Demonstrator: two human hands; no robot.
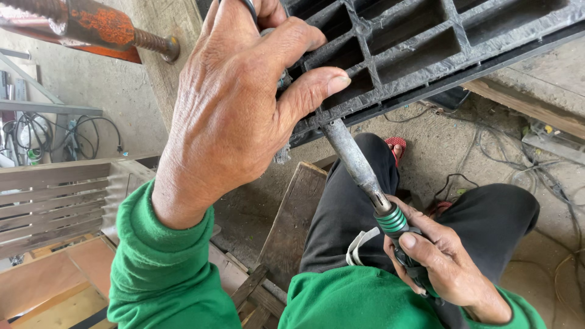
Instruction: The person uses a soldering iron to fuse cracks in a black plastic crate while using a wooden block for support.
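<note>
Beside rusty rod [103, 24], wooden slats [55, 201], cables [524, 164]

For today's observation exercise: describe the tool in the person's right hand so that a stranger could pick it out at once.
Start at the black plastic grid filling the top of the view, steadied by the left hand. From its lower edge a grey metal shaft slants down to the right hand over the lap. That is the tool: alone here, it has green and black rings on its handle.
</note>
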